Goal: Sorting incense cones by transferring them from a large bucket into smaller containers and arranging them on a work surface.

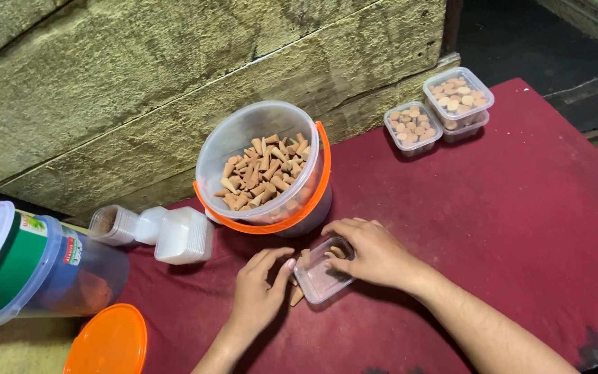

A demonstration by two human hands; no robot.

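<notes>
A small clear plastic box (315, 279) lies tilted on the red cloth (520, 208), with a few brown cones inside. My right hand (372, 251) rests over its far end, fingers curled on the rim. My left hand (261, 287) touches its near left corner, with a loose cone (297, 296) lying under the fingertips. Just behind stands a clear bucket (261, 170) with an orange handle, holding several brown cones.
Filled small boxes stand at the back right, one (413, 128) beside a stack of two (458, 100). A stack of empty boxes and lids (174, 234) lies left of the bucket. A big clear jar (32, 266) and an orange lid (109, 343) are at far left. A rough wall (140, 76) rises behind.
</notes>
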